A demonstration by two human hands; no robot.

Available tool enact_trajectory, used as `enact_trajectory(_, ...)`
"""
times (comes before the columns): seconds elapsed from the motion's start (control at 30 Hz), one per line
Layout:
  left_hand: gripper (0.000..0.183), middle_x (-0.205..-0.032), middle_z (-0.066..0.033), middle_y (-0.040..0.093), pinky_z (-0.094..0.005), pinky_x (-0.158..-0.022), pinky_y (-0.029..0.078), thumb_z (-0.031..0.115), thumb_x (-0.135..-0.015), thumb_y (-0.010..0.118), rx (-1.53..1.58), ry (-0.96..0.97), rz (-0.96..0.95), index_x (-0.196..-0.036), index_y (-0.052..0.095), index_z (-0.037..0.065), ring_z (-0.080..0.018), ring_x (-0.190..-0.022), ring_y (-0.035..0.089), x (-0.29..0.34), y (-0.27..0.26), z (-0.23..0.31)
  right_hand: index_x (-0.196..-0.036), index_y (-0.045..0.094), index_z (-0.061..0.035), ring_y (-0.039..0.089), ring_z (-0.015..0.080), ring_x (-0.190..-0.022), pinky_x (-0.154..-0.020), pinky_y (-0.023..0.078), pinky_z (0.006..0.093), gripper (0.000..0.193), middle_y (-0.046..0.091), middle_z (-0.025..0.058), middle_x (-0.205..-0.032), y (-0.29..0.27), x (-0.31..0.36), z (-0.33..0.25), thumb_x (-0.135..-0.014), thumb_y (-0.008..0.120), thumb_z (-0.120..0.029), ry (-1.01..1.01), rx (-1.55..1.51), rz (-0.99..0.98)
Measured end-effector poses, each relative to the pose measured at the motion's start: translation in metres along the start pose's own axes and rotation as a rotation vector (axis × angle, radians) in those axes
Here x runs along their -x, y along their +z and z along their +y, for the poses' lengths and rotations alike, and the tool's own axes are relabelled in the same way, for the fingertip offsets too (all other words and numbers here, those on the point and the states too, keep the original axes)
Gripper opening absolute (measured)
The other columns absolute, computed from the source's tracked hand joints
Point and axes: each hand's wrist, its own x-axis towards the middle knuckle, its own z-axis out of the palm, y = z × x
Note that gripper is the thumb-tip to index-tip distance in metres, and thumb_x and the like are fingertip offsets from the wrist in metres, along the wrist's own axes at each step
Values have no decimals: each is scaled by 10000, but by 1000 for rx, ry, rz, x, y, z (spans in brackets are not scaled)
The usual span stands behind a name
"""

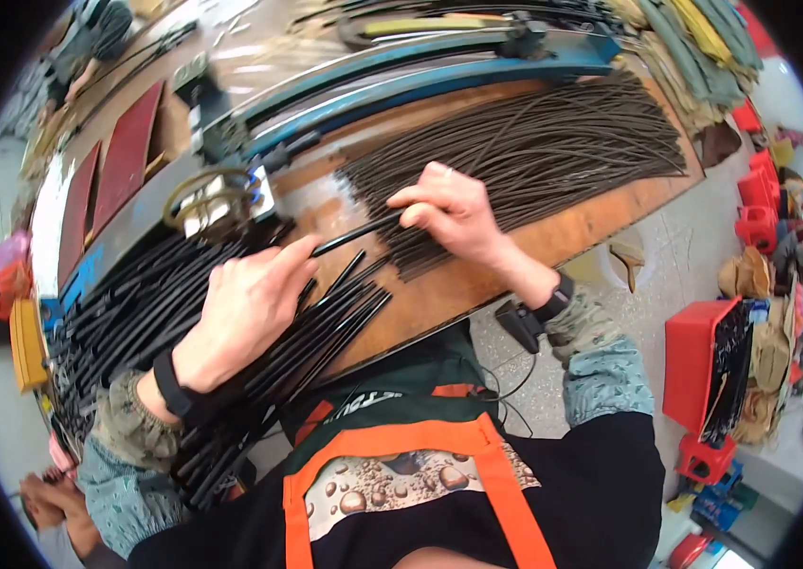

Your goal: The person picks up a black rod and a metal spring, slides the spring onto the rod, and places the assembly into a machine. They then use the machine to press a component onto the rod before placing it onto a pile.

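My right hand [454, 213] pinches one thin black rod [356, 234] at the near edge of a wide pile of thin dark rods [553, 142] on the brown workbench [439, 299]. My left hand [250, 303] rests palm down on a heap of thicker black tubes [146, 294], its fingertips touching the other end of the same rod. Both wrists wear black bands. More black tubes [340, 313] lie between my hands, reaching over the bench's near edge.
A blue metal machine arm [420, 71] crosses the back of the bench, with a small metal fixture [217, 199] beside the tubes. Red plastic stools and crates [705, 365] stand on the floor at right. Another person [89, 43] works at far upper left.
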Motion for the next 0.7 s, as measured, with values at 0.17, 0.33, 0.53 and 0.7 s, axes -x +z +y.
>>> enact_trajectory(0.17,248,-782,-119,673,-425,-545,514,177,-956,609,71,28,64,-1193,638,113,-339,-640,657,-16,-6,11,-866,748,-46,529,182,-643,-607,440,309,220,562,31,-635,0,-1,-2,-847,755,-265,2,-56,219)
enact_trajectory(0.33,249,-768,-119,667,-418,-547,512,176,-963,597,15,31,41,-1202,637,117,-334,-635,656,-29,-15,12,-978,753,-58,542,190,-669,-611,451,309,293,599,32,-678,-17,-10,0,-845,752,-319,36,50,135)
enact_trajectory(0.53,287,-796,-124,665,-420,-561,510,154,-955,594,-135,85,-52,-1239,609,114,-334,-677,661,-54,-22,13,-1145,718,-87,580,209,-743,-673,516,304,428,630,37,-732,-35,-38,-3,-797,796,-323,-391,386,-33)
enact_trajectory(0.7,300,-819,-133,639,-429,-580,511,123,-939,595,-169,301,338,-1239,589,109,-347,-707,652,-93,-32,5,-1185,693,-134,647,215,-760,-712,554,337,451,658,57,-777,-65,-53,48,-784,809,-304,-401,262,341)
